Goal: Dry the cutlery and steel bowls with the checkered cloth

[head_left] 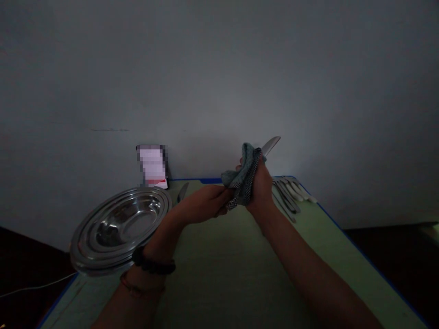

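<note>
A table knife [272,145] is raised above the table, its blade pointing up and to the right. A grey-green cloth [244,176] with a checked edge is wrapped around its middle. My right hand [262,185] is closed around the cloth and the knife within it. At the lower left end of the cloth, my left hand [209,202] has its fingers closed, in line with the knife's handle end. The handle itself is hidden by the cloth and fingers.
Stacked steel basins [82,244] stand at the table's left. Behind them a phone [153,164] leans against the wall. Another knife [183,192] lies beside the basins. Several pieces of cutlery [290,196], some white-handled, lie at the right of the green table [219,274].
</note>
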A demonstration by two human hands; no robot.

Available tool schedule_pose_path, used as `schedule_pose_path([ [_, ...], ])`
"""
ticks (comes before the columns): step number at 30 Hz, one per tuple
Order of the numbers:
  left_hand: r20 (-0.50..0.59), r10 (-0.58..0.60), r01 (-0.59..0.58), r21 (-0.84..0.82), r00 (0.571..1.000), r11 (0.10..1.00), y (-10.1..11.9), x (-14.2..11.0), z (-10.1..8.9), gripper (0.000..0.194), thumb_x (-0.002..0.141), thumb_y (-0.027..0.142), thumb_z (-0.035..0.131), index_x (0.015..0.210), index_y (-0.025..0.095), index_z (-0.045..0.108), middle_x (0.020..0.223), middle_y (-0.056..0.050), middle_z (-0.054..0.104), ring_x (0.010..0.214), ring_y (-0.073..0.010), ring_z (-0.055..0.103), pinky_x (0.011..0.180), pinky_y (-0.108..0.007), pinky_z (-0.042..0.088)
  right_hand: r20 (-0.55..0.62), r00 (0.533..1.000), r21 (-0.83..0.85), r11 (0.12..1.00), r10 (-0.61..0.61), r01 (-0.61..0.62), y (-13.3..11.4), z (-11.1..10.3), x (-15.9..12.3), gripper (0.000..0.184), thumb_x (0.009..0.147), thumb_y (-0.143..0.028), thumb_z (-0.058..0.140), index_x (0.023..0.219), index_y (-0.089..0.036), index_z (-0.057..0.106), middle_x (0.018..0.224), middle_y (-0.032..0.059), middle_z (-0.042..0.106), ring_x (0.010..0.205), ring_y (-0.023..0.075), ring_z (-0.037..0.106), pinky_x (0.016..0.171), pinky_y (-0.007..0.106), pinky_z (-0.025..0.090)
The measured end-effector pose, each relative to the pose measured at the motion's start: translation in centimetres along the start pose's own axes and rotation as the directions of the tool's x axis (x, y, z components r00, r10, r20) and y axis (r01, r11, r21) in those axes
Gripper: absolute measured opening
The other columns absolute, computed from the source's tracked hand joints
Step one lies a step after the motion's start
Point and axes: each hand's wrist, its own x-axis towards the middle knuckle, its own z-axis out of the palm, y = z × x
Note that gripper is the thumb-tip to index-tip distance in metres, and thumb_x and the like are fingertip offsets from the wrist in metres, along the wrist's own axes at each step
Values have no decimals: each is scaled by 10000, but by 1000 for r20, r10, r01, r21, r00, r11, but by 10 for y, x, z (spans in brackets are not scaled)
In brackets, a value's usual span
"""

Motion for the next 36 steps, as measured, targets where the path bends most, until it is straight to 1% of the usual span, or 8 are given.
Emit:
schedule_pose_path([
  [6,31,106,-109,142,994,984,2,-6,-1,336,814,458,515,986,172,557,816,-15,605,697,-153,545,616,-263,423,-64,994,55,995,84,-80,-8,7,-6,329,797,-529,510,826,-205,564,629,-58,561,530,79,532,551,239,471],
  [11,-123,0,14,115,992,993,7,-11,0,775,663,575,672,1257,174,380,959,-61,638,799,-209,598,685,-297,448,-108,983,149,980,146,-129,-8,11,-3,248,825,-437,504,834,-200,579,669,-46,602,620,103,596,665,277,525],
  [15,-301,-50,53,3,952,999,-1,-5,-2,468,827,580,456,1078,185,465,777,-20,604,639,-155,558,580,-267,431,-22,997,162,984,75,-71,-5,10,1,117,809,-276,510,849,-211,598,823,-36,660,820,106,620,822,275,509],
  [18,-326,-81,65,-59,942,996,-7,0,-6,361,884,523,337,826,197,483,599,18,502,499,-121,471,476,-237,376,132,991,50,998,38,-45,-3,6,-3,96,769,-262,570,829,-214,628,899,-8,676,958,136,600,894,293,480],
  [22,-334,-87,84,-22,939,996,-4,1,-11,280,874,452,368,771,212,471,587,24,463,495,-117,441,457,-228,338,193,978,33,995,84,-92,0,7,-10,206,783,-376,585,864,-197,648,955,26,682,984,151,598,918,304,468],
  [26,-237,-66,71,12,969,997,-1,-1,-9,306,884,442,363,702,212,450,587,25,471,517,-112,444,497,-229,355,90,984,193,966,155,-170,2,13,-9,293,849,-444,489,929,-198,628,984,13,680,911,113,621,898,285,484],
  [32,-53,-14,18,81,998,997,-3,-8,-3,357,929,427,269,780,196,497,596,36,469,523,-112,446,527,-238,366,2,994,227,968,112,-109,-5,4,6,306,881,-460,428,862,-219,615,900,-5,684,845,111,637,818,286,525],
  [36,-87,73,-42,309,994,950,-4,-11,-4,347,870,514,415,769,192,493,695,8,544,604,-136,494,552,-255,346,-118,993,227,974,21,7,-11,3,9,252,874,-429,459,844,-232,613,860,-23,683,828,106,640,821,280,526],
])
